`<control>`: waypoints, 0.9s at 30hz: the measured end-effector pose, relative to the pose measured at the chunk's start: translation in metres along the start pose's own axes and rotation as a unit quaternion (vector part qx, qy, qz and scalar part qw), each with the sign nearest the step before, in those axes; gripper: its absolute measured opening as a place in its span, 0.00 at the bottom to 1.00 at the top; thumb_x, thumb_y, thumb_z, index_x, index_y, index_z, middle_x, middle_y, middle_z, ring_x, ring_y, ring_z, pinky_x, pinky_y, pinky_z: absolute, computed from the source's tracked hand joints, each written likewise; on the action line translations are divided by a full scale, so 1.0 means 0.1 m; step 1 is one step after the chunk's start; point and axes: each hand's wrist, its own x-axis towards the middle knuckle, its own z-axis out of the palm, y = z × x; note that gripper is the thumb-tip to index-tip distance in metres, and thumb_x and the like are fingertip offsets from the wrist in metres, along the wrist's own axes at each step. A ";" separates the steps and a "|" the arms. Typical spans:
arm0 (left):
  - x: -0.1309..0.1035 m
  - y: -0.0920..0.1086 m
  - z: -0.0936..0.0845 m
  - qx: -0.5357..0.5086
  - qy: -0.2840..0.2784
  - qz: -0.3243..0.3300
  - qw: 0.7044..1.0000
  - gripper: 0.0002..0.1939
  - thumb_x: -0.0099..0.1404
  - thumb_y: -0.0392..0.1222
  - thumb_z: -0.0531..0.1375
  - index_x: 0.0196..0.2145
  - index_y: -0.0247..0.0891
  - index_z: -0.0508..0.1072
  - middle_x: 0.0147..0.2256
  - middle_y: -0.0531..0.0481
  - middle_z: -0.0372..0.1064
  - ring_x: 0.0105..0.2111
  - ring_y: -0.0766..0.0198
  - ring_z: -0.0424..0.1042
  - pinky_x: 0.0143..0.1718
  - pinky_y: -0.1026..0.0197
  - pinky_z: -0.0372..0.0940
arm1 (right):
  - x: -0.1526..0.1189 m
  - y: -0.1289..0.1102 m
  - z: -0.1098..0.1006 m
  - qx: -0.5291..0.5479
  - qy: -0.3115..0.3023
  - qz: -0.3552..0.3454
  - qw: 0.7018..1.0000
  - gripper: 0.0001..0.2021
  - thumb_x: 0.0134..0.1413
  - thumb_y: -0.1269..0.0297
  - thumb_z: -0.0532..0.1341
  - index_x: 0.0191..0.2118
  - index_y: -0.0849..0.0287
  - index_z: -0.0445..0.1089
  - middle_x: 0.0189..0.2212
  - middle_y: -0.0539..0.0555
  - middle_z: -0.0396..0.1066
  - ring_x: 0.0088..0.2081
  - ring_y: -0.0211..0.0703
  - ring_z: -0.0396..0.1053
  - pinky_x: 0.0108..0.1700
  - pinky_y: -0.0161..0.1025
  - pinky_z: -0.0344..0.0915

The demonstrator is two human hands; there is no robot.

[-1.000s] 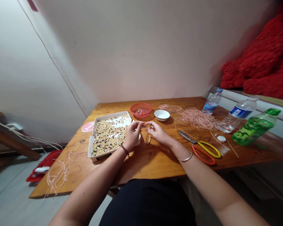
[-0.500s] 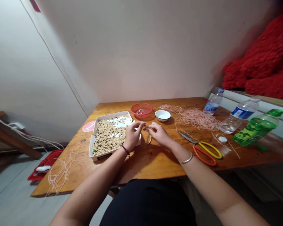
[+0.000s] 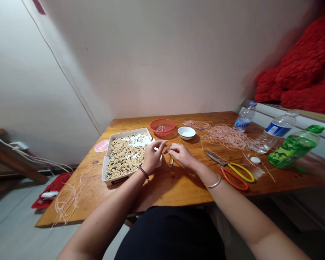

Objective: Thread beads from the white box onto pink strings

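My left hand (image 3: 153,156) and my right hand (image 3: 181,154) meet above the table, fingertips almost touching. A short beaded string (image 3: 170,161) with pale and dark beads hangs in a loop under the pinched fingers of my right hand. The left thumb and forefinger are drawn together beside the cord end; what lies between them is too small to tell. Just left of my hands, a white box (image 3: 105,169) holds loose beads (image 3: 124,155), mostly tan with dark ones mixed in.
Behind my hands are a red plastic basket (image 3: 166,134) with beaded strings and a white bowl (image 3: 186,133). To the right lie pink cord (image 3: 227,136), scissors (image 3: 224,167) and a bottle cap (image 3: 255,160); bottles (image 3: 295,148) stand beyond. Loose cord (image 3: 70,196) lies at the left.
The right fingers have shifted slightly and curled in more. The beaded string has swung a little and hangs as a more compact loop. My left hand stays almost still.
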 end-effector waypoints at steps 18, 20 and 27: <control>-0.09 0.05 -0.01 0.250 -0.060 0.165 0.952 0.11 0.63 0.49 0.58 0.35 0.41 0.73 0.33 0.47 0.72 0.35 0.60 0.67 0.37 0.59 0.60 | 0.03 -0.01 -0.05 0.340 0.039 0.240 0.908 0.17 0.43 0.51 0.63 0.33 0.61 0.75 0.16 0.43 0.50 0.18 0.28 0.41 0.20 0.32 0.33; -0.09 0.05 -0.01 0.281 -0.063 0.180 0.941 0.10 0.64 0.48 0.56 0.36 0.41 0.74 0.33 0.46 0.71 0.36 0.59 0.67 0.37 0.59 0.59 | 0.03 0.00 -0.04 0.345 0.037 0.240 0.907 0.17 0.43 0.52 0.64 0.33 0.61 0.74 0.16 0.43 0.50 0.18 0.28 0.41 0.19 0.32 0.33; -0.09 0.04 -0.02 0.333 -0.050 0.201 0.920 0.11 0.66 0.46 0.54 0.36 0.41 0.74 0.32 0.47 0.71 0.34 0.59 0.66 0.35 0.60 0.58 | 0.02 -0.04 -0.03 0.370 0.029 0.240 0.897 0.15 0.43 0.53 0.64 0.31 0.61 0.72 0.17 0.43 0.50 0.18 0.27 0.43 0.19 0.31 0.35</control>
